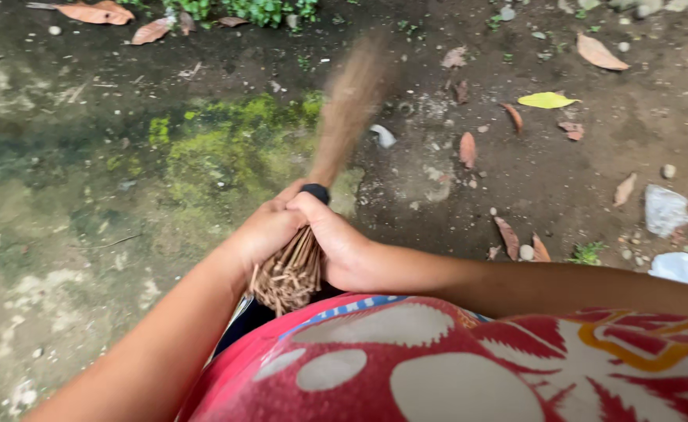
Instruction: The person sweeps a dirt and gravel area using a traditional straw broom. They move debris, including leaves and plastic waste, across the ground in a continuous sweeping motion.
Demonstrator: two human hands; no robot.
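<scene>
A stick broom (336,133) made of thin brown sticks, bound by a black band, points away from me over the ground; its far end is blurred by motion. My left hand (262,230) and my right hand (336,242) both grip the bundle just below the band, side by side and touching. The cut stick ends (285,277) poke out under my hands, close to my red and white patterned shirt (453,359).
Damp dirt ground with a green mossy patch (227,144) lies ahead on the left. Several dry leaves, a yellow leaf (546,100), small stones and white scraps (664,209) are scattered on the right. Green plants (250,9) grow at the far edge.
</scene>
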